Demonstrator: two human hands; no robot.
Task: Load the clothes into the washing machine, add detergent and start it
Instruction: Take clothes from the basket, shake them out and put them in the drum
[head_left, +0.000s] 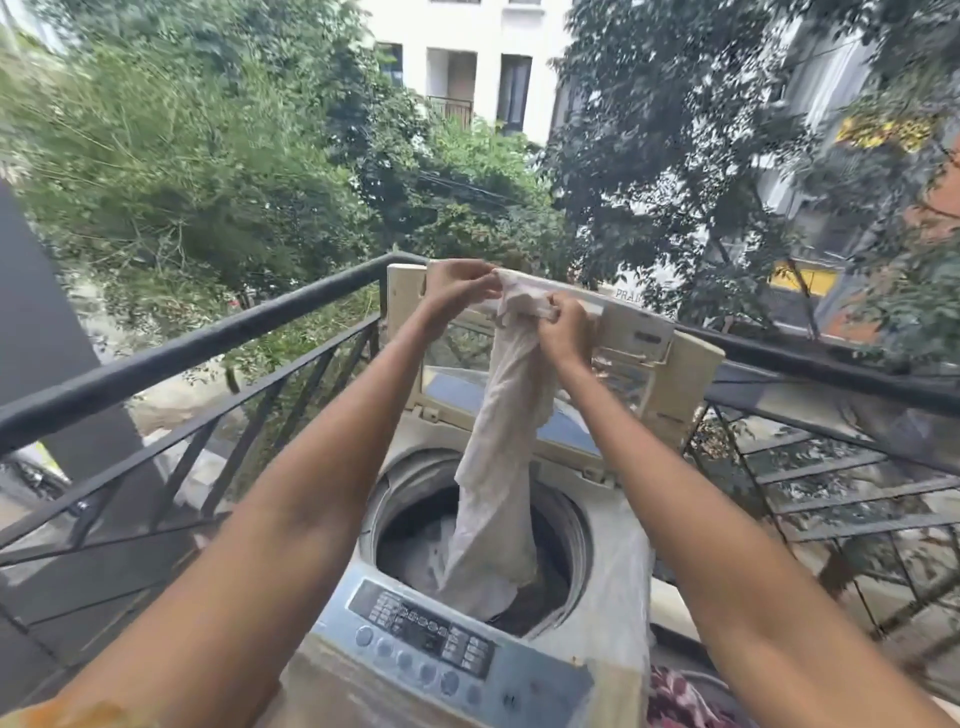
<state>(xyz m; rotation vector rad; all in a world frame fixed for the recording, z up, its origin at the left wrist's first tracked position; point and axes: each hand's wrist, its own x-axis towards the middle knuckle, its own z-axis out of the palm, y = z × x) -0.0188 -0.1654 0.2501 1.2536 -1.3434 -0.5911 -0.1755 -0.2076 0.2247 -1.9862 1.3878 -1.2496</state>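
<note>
White cloth (501, 457) hangs from both hands: the left hand (457, 291) and right hand (563, 330) each pinch its top edge. Its lower end trails into the open washer (608, 571) drum, over pale laundry (421, 551) inside.

Pale garment (501, 441) hangs long, its lower end inside the washing machine (608, 551) drum; lid (644, 358) upright behind.

Garment (498, 441) hanging from both hands into washer drum (561, 525); lid (670, 358) standing open behind; control panel (431, 644) sitting in front; railing (171, 353) running left.
</note>
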